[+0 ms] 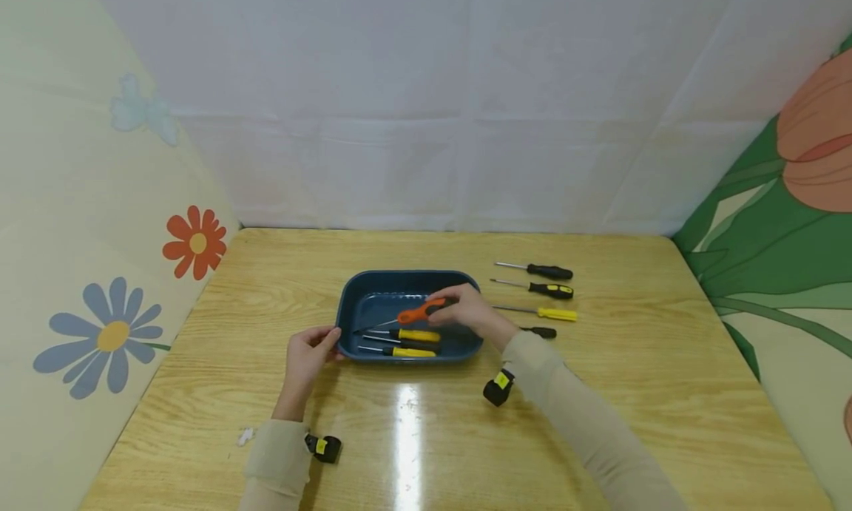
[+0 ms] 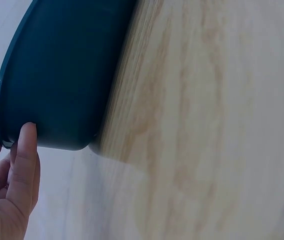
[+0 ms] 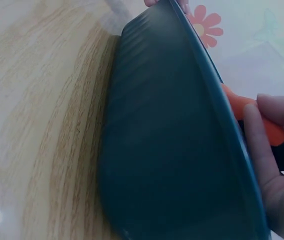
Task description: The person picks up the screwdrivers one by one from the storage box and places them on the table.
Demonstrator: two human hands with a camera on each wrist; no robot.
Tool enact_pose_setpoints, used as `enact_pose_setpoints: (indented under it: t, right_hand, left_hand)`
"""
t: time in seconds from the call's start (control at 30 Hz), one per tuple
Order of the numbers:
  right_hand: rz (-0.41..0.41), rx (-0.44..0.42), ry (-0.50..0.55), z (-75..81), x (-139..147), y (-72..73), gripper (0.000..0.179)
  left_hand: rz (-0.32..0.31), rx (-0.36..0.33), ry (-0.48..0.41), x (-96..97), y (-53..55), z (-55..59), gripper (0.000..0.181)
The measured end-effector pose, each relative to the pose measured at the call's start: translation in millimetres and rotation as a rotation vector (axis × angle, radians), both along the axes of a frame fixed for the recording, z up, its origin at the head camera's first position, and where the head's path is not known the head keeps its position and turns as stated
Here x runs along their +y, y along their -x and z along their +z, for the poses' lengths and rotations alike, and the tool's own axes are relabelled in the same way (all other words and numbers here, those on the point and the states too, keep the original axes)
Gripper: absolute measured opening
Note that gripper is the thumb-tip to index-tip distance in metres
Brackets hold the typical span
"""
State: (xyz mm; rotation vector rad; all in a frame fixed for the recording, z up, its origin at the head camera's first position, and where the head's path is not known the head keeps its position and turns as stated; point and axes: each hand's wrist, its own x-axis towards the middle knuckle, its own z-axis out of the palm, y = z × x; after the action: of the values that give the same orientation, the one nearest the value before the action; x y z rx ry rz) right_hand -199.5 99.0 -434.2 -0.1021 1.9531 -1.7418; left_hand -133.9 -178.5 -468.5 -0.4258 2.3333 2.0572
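A dark blue rectangular tray (image 1: 376,273) sits on the wooden table in the head view. At its left end my left hand (image 1: 308,356) pinches the rim, thumb on one side and fingers against the outer wall (image 2: 57,75). Over the tray's right half, my right hand (image 1: 469,311) grips a screwdriver with an orange and black handle (image 1: 414,314). Its shaft slants down to the left inside the tray. Below it lie a yellow-and-black screwdriver (image 1: 409,335), a dark-handled one (image 1: 421,344) and another yellow-handled one (image 1: 413,353).
Right of the tray, a black screwdriver (image 1: 549,271), a black-and-yellow one (image 1: 551,291) and a yellow one (image 1: 558,315) lie in a column. Nearest me there, another black handle (image 1: 544,333) is partly covered by the right arm. A small white scrap (image 1: 246,435) lies at front left.
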Motion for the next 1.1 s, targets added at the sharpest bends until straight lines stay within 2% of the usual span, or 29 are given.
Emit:
enact_pose_setpoints:
  t: [0.33,0.77,1.1]
  right_hand:
    - [-0.026,0.029,0.048,2.1,7,-2.4,0.046]
    - [-0.073,-0.060,0.132,6.3,21,-4.0,0.050]
    - [-0.108,-0.073,0.188,8.6,33,-7.5,0.052]
  left_hand:
    - [0.002,0.010,-0.003,0.6,0.2,-1.3,0.023]
    - [0.001,0.004,-0.004,1.1,0.0,0.6,0.024]
    - [0.005,-0.002,-0.003,0.5,-0.4,0.0,0.023]
